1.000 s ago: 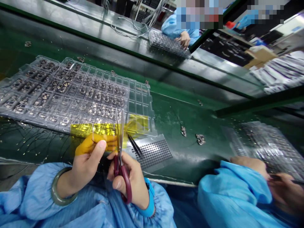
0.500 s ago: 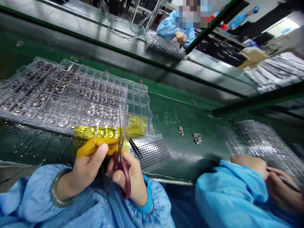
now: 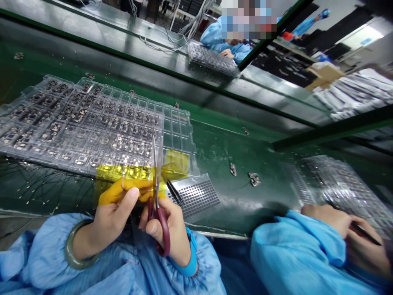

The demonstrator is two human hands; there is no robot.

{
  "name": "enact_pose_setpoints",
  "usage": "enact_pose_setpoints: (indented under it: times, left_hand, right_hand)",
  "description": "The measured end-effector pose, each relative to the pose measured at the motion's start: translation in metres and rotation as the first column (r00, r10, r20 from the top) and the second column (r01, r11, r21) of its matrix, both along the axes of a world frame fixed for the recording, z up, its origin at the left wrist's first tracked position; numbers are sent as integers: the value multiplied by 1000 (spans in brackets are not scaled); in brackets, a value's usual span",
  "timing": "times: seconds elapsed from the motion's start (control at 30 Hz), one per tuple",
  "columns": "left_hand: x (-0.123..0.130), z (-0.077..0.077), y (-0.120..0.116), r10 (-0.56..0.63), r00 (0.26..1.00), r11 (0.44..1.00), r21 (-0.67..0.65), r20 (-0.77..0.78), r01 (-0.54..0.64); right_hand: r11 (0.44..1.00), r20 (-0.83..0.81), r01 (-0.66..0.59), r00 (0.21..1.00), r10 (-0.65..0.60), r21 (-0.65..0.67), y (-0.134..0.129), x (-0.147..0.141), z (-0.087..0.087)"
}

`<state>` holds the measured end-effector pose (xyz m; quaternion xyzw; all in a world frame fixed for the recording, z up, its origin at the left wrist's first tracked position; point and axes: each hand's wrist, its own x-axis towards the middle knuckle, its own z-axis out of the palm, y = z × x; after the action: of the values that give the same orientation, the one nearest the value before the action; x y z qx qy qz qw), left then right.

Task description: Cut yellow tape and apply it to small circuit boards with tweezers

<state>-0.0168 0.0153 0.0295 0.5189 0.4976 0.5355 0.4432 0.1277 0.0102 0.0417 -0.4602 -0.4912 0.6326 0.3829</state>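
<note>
A sheet of yellow see-through film [image 3: 106, 174] is pinched between the thumb and fingers of my left hand [image 3: 115, 207]. Red-handled scissors [image 3: 163, 229] are in my right hand [image 3: 167, 217], blades pointing away from me and slightly apart. The blades cross the film, part of which extends to their right. Beyond my hands lie clear plastic trays [image 3: 181, 127] of small circuit boards [image 3: 81, 114]. Black tweezers [image 3: 175, 191] rest on a sheet of small dark squares [image 3: 199, 194], just right of the scissors.
Thin black wires [image 3: 46, 184] spread along the bench's near left edge. Loose boards [image 3: 254, 179] lie on the green bench [image 3: 215, 143]. To my right, a co-worker's hands [image 3: 365, 241] work by another tray [image 3: 340, 180]. Across a metal ledge sits another person [image 3: 211, 35].
The scissor blades have come slightly closer together, and the film right of them has creased a little. The co-worker's hands at right have shifted slightly. My left hand stays nearly still.
</note>
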Motion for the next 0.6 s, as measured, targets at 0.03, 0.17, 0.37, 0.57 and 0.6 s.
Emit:
enact_pose_setpoints:
  times: [0.03,0.17,0.37,0.57,0.6]
  left_hand:
    - [0,0,0,-4,1000,1000,6,-2,4]
    - [2,1,1,-17,1000,1000,20,-2,17]
    - [-7,-6,-5,-81,983,997,-5,165,83]
    - [-19,-13,-6,-3,937,998,-64,349,27]
    - [-18,-10,-5,5,948,996,-88,320,25]
  right_hand:
    - [1000,6,4,1000,-4,-5,0,0,-1]
    - [1000,14,0,1000,0,-16,-1,1,-3]
    - [1000,49,-12,999,12,1,-1,3,0]
    - [998,55,-28,998,25,59,-2,5,-10]
    - [996,54,-29,998,25,82,-3,6,-12]
